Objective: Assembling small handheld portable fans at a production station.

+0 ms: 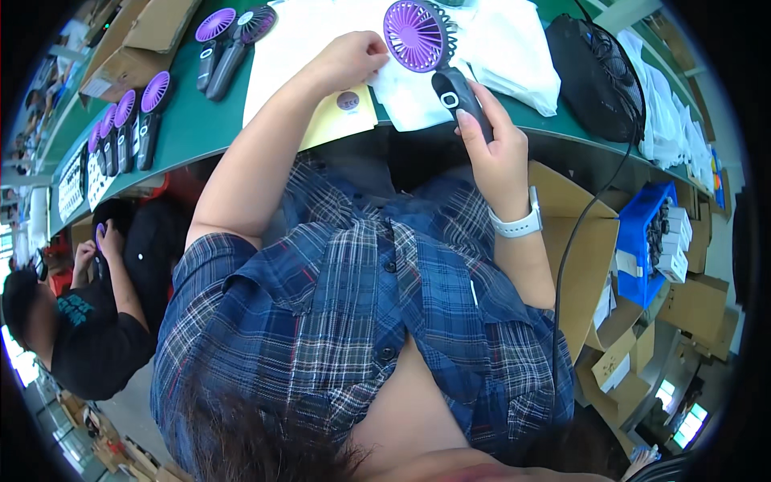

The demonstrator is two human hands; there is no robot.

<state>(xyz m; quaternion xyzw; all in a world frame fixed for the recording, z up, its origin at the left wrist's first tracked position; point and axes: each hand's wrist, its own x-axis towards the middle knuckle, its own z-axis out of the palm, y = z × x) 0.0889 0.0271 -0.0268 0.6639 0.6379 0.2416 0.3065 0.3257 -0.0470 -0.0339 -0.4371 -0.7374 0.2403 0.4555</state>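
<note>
My right hand (494, 140) is wrapped around the dark grey handle of a handheld fan (418, 36). The fan's round purple head tilts up and away over the table. My left hand (353, 60) is closed in a pinch at the edge of a thin white plastic bag (409, 100), left of the fan head; its fingertips are partly hidden. Below that hand, a yellow sheet (341, 120) with a dark round mark lies at the table's near edge.
Several more purple fans (154, 92) lie on the green table (189, 124) at the left, near an open carton (140, 40). White bags (514, 56) and a black bag (594, 76) are at the right, above a blue bin (642, 241). A cable (574, 233) hangs down. A co-worker (96, 337) sits at the left.
</note>
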